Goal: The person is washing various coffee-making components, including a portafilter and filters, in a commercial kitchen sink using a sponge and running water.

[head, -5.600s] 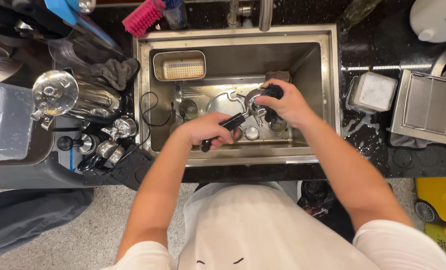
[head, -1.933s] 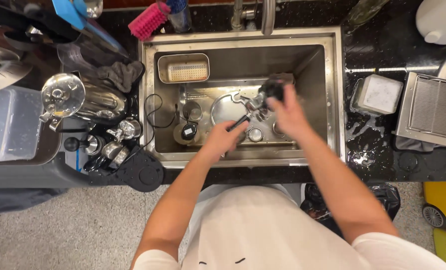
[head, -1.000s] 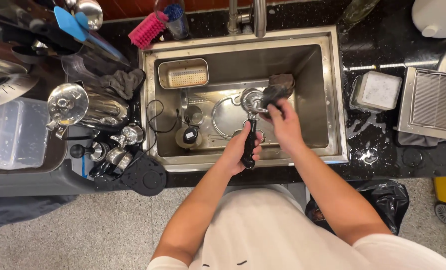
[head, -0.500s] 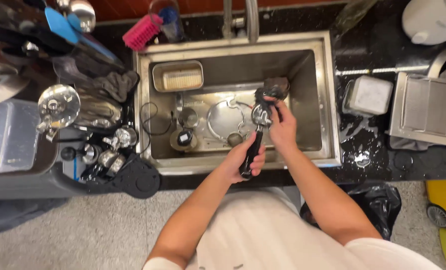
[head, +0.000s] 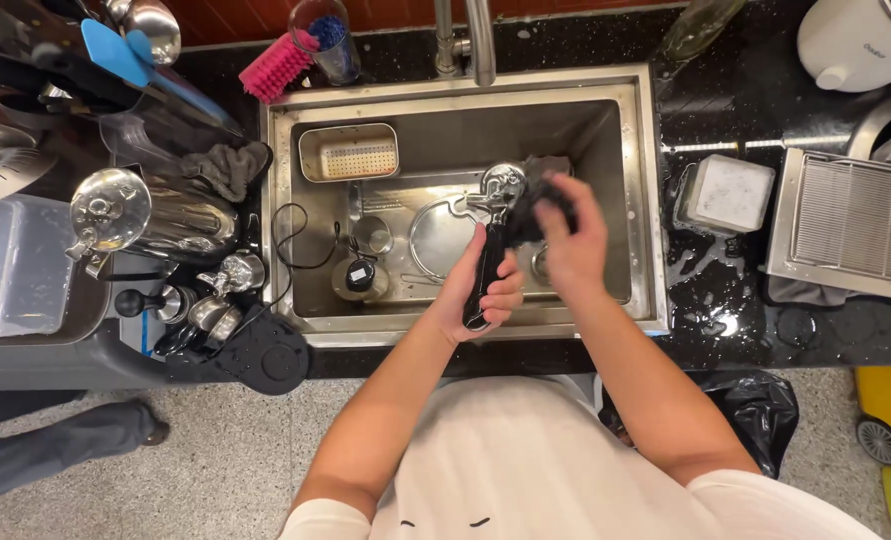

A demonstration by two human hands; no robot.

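- My left hand (head: 486,290) is closed around the black handle of a portafilter (head: 494,215), holding it over the steel sink (head: 646,200), metal head pointing away from me.
- My right hand (head: 571,240) grips a dark cloth (head: 541,195), pressed against the portafilter's head.
- To do this well, I judge the handle needs a firm, steady grip while the cloth works around the basket rim.
- Below, on the sink floor, lie a round strainer (head: 444,235) and a small black-topped part (head: 359,277); a perforated tray (head: 349,152) sits at the back left.
- The tap (head: 479,40) stands just beyond the head, limiting lift.
- The surface (head: 736,110) to the right is wet; metal jugs (head: 156,215) crowd the left.
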